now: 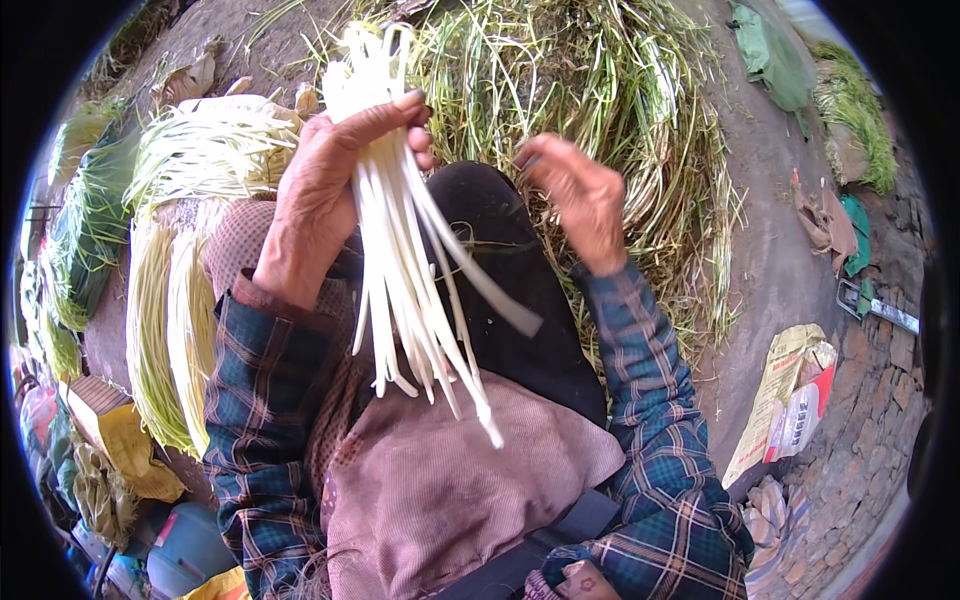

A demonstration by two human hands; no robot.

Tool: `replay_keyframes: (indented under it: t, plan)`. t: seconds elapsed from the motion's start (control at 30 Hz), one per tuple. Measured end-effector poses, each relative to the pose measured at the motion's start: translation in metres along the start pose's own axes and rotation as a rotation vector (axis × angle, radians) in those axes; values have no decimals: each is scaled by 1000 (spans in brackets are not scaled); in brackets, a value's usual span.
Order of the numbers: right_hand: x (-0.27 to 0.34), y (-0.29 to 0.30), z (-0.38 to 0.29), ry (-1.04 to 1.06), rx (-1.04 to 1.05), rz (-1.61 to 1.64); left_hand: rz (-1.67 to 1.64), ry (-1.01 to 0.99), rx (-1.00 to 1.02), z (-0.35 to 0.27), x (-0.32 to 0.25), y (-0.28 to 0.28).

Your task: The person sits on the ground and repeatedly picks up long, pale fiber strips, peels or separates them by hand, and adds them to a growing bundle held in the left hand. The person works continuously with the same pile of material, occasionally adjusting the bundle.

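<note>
My left hand (341,169) is closed around a bunch of pale stalks (412,277), which look like blanched garlic chives. Their white ends fan out downward over my lap, and the upper part stands above my thumb. To the right, apart from the bunch, my right hand (577,195) hangs over the edge of a big heap of green and straw-coloured stalks (630,112). Its fingers are bent and blurred by motion; whether they pinch anything is hidden. Beneath the bunch are my dark trouser knee (480,210) and a mauve cloth (465,480) across my lap.
Pale trimmed stalks (214,154) lie piled at left, beside long yellowish bundles (161,322). Green bundles (94,217) lie farther left. A printed paper sack (780,405) rests on the right, near stone paving (862,435). A blue-grey container (187,551) stands at lower left.
</note>
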State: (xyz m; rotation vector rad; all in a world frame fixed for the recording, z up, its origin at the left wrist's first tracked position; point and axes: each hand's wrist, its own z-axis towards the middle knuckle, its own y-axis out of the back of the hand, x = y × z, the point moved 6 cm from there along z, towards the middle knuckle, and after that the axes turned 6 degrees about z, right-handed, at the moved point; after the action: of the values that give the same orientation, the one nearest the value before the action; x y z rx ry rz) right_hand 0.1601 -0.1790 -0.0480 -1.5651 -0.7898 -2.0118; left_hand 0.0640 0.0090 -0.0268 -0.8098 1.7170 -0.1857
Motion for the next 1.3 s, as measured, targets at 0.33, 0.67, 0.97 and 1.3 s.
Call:
replay_keyframes:
  t: [0.33, 0.67, 0.97, 1.3]
  plan:
    - [-232, 155, -108, -833, 346, -1281, -167, -67, -58, -4, -11, 12]
    - [-171, 156, -114, -238, 51, -1055, -109, -38, -110, -7, -12, 13]
    - [-220, 132, 20, -301, -362, -978, -86, 44, -206, -8, -10, 13]
    - [-208, 152, 35, -371, -476, -821, -103, 46, -207, -10, -15, 9]
